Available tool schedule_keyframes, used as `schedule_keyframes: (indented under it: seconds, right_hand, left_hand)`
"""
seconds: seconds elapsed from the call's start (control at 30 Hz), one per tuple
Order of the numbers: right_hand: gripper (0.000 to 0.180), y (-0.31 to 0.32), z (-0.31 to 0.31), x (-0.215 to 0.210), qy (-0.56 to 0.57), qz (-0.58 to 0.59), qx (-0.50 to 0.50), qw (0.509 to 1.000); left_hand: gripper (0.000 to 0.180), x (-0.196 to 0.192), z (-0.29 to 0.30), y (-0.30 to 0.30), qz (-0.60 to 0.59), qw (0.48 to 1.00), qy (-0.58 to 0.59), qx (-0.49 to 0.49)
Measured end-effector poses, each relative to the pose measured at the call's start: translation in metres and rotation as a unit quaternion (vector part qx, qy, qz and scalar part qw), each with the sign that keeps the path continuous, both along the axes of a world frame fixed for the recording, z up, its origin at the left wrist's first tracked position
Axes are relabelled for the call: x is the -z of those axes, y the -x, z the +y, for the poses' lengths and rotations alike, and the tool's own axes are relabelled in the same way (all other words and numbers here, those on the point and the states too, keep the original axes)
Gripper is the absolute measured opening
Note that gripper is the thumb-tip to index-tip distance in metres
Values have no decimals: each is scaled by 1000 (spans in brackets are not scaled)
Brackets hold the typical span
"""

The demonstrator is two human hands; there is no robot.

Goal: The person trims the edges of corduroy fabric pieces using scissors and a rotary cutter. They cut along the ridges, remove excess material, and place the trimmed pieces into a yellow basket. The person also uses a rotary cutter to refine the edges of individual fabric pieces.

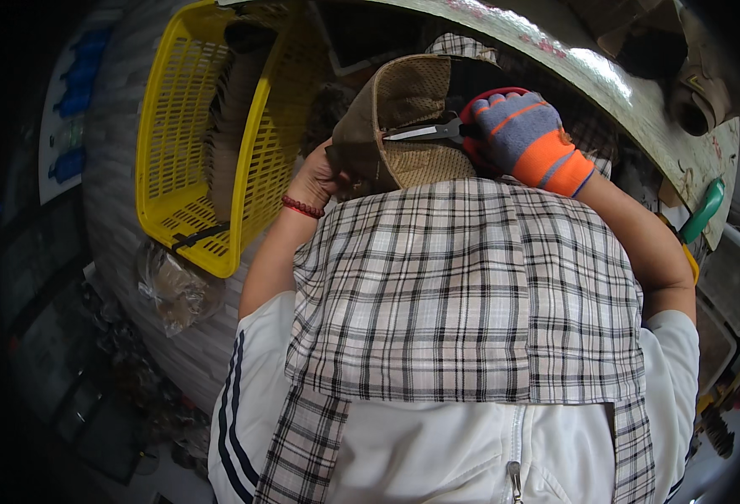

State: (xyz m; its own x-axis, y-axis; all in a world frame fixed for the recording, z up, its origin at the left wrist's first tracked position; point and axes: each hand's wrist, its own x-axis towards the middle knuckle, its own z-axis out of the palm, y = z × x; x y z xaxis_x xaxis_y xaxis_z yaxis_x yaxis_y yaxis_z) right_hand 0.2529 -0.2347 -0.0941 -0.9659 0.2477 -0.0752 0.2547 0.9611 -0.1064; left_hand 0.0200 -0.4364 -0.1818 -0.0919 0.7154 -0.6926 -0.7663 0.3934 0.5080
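Note:
My bare left hand [313, 178], with a red bead bracelet at the wrist, grips the lower left side of a brown shoe upper [355, 133]. The upper curves open, showing its tan mesh lining [416, 88]. In an orange and grey glove, my right hand [522, 134] is closed round the red handles of a pair of scissors [424, 132]. Their blades point left across the opening of the upper, and the tip lies close to its left edge. My left fingertips are partly hidden behind the upper.
At the left stands a yellow plastic basket [256, 168] with a stack of brown pieces [235, 126] in it. Beside its base is a clear plastic bag [177, 294]. A worktable edge [592, 80] runs across the upper right, bearing brown rolled pieces [701, 105]. A green-handled tool [704, 212] sits by its right end.

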Motion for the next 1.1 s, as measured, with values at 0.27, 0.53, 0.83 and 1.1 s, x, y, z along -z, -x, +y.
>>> schedule_keyframes:
  seconds: [0.27,0.53,0.83,1.1]
  right_hand:
    - [39,-43,23,0,98,-13,79,992]
    - [39,-40,30,5,86,-72,48,992]
    - [42,-21,22,-9,112,-174,48,977]
    - [62,-27,23,-17,120,-203,65,970]
  left_hand:
    - [44,9,-4,3,58,997,21,37]
    - [41,-19,3,-9,89,989,-82,89]
    - [42,-20,5,-9,79,987,-93,104]
    - [44,-20,3,-10,79,988,-93,92]
